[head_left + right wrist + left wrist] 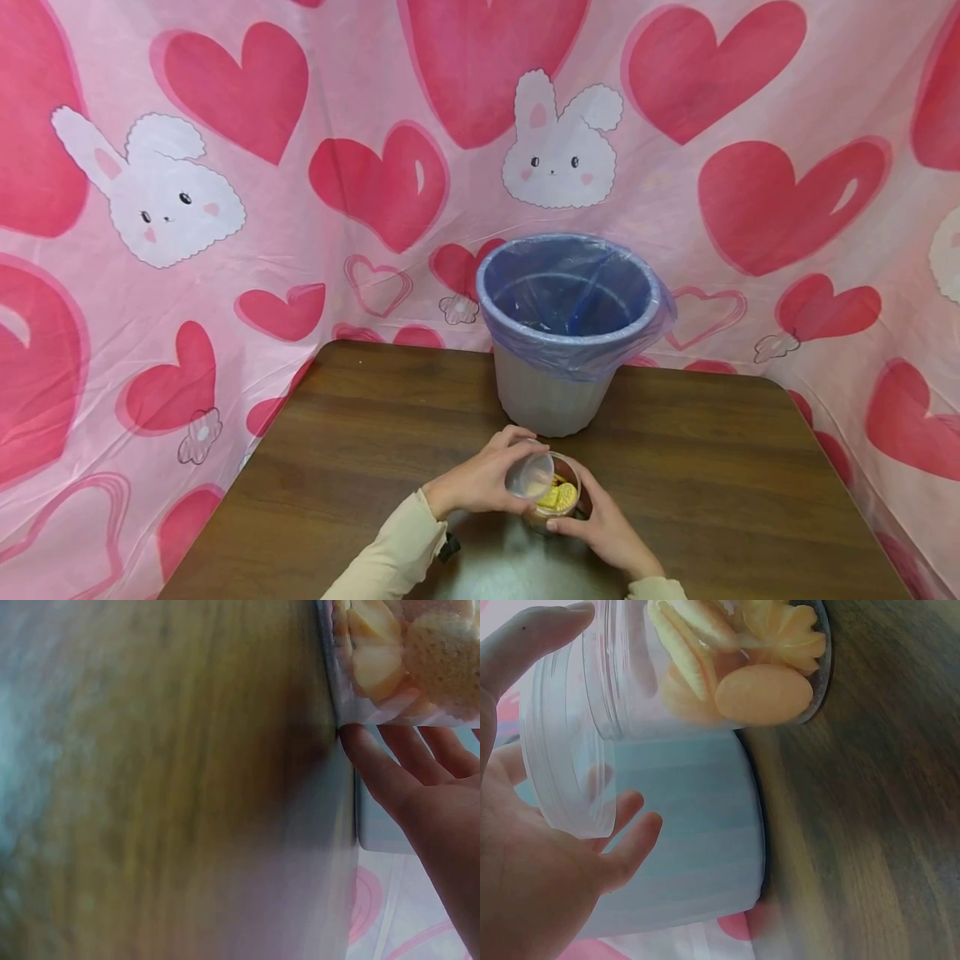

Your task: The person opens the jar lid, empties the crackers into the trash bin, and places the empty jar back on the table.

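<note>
A clear round jar (634, 682) stands on the table with its mouth uncovered. Yellow cookies (558, 497) of several shapes fill part of it; an oval one and a flower-shaped one show in the left wrist view. My right hand (609, 527) grips the jar from the right, thumb in front. In my left hand (480, 482) is a translucent round lid (529, 475), held tilted at the jar's left rim between thumb and fingers. The right wrist view shows the fingers of my right hand (420, 776) at the jar's side; part of the jar is cut off there.
Just behind the jar stands a whitish bin (551, 396) lined with a blue-purple plastic bag (637, 350). The brown wooden table (375, 417) reaches to a pink cloth backdrop (465, 192) with hearts and rabbits. Something small and black (448, 548) shows by the left cuff.
</note>
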{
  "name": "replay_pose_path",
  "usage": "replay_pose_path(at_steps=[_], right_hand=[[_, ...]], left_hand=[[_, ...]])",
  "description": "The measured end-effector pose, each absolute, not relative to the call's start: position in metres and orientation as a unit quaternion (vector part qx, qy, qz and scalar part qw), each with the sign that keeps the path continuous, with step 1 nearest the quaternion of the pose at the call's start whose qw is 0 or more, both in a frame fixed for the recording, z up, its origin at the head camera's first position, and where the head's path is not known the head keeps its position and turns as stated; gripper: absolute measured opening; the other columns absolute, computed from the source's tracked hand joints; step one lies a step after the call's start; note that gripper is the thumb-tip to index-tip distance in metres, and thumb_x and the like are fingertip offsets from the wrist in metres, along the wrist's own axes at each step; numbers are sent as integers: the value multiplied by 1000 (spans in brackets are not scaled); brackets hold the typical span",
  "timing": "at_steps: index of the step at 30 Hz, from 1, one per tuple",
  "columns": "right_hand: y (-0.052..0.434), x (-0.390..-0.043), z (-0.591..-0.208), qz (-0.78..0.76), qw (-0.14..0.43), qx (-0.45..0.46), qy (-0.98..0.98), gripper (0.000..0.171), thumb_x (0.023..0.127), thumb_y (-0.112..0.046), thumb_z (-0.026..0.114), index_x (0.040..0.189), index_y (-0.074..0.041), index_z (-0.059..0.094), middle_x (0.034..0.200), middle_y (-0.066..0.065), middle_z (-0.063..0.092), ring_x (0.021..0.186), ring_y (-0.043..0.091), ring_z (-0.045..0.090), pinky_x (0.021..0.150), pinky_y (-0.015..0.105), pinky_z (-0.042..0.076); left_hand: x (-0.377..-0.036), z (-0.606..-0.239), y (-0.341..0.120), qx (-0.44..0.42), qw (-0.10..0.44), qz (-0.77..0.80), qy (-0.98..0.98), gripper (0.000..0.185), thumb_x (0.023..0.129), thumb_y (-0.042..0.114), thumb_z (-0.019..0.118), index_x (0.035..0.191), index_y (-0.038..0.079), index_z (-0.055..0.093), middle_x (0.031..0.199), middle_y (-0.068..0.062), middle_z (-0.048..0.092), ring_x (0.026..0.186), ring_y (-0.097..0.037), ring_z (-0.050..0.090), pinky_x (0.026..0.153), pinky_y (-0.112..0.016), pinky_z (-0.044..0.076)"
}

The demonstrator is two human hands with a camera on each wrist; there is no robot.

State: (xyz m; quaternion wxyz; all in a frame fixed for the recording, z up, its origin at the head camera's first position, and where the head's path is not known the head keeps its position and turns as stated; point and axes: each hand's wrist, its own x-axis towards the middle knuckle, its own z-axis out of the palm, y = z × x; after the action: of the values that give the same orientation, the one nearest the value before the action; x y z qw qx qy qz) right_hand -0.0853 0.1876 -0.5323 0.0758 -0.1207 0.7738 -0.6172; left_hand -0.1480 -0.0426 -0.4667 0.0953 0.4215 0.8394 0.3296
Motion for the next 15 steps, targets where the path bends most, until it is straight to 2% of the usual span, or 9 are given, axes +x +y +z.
replay_pose_path(at_steps=[7, 15], right_hand=[[187, -85, -531, -619, 77, -111, 773, 83, 77, -16, 80, 146, -25, 35, 146, 7, 43, 127, 16, 49, 98, 15, 41], [187, -85, -531, -618, 86, -99, 775, 83, 77, -18, 81, 146, -25, 35, 149, 10, 41, 131, 23, 44, 98, 13, 40]], left_hand=[[-148, -463, -46, 416, 99, 329, 842, 75, 74, 27, 80, 141, 23, 46, 143, -5, 35, 130, -21, 37, 100, -29, 42], [-147, -462, -50, 408, 94, 334, 845, 75, 73, 27, 81, 140, 24, 47, 141, -2, 37, 129, -19, 37, 99, -29, 42]])
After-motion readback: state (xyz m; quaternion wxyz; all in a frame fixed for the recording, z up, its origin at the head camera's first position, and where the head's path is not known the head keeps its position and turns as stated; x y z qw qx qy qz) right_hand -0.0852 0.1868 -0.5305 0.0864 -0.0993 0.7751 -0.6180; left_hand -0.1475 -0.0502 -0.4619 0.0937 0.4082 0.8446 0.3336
